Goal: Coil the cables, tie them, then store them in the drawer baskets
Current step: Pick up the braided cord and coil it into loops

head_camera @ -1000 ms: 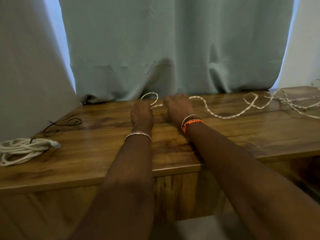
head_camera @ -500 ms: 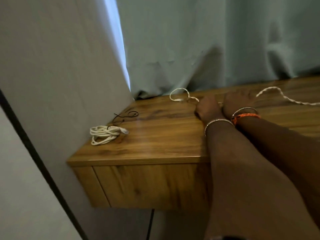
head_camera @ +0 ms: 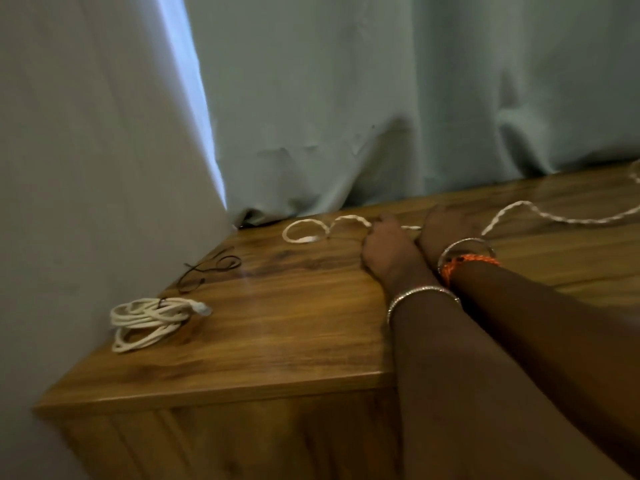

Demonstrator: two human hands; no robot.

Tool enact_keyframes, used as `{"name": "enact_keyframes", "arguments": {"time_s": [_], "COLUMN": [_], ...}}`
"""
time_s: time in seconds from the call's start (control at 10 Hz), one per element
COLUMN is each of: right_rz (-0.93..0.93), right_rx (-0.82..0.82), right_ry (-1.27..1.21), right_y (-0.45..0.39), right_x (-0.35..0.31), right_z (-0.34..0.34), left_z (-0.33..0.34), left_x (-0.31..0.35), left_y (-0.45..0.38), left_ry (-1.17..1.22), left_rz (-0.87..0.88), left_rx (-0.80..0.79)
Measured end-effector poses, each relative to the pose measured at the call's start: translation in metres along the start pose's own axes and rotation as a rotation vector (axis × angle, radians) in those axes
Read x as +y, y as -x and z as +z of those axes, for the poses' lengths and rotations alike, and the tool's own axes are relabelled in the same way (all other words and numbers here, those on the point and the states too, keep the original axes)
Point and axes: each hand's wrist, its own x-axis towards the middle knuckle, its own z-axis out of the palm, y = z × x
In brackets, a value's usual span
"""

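Both hands, L (head_camera: 389, 245) & R (head_camera: 445, 233), fingers curled round white twisted cable (head_camera: 356, 220)

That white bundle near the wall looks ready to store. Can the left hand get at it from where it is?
Probably yes: the left hand pinches the loose cable, and only bare tabletop separates it from the coiled bundle. It must let go first.

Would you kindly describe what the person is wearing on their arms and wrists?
Both forearms are bare, with no sleeves in view. The left wrist carries a thin silver bangle. The right wrist carries a silver bangle and beside it a braided orange band.
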Motion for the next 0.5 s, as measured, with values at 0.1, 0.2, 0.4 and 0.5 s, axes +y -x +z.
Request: {"name": "enact_keyframes", "arguments": {"time_s": [0.1, 0.2, 0.4, 0.5], "right_rz": [0.023, 0.093, -0.041, -0.034], "right_rx": [-0.077, -0.061, 0.147, 0.167], "right_ry": [-0.004, -0.014, 0.188, 0.258], "right_y": [0.161, 0.144, 0.138, 0.129], "right_x": [-0.074, -0.070, -0.072, -0.055], "right_z": [-0.192, -0.180, -0.186, -0.189], "left_z": [0.006, 0.003, 0.005, 0.007], "left_x": [0.002, 0.006, -0.001, -0.008], "left_y": [-0.007, -0.004, -0.012, -0.020], "left_ry": [-0.016, -0.041, -0.110, -0.242], "left_rz": [-0.042, -0.037, 0.008, 0.179], "left_rx": [-0.005, 0.029, 0.057, 0.045]}}
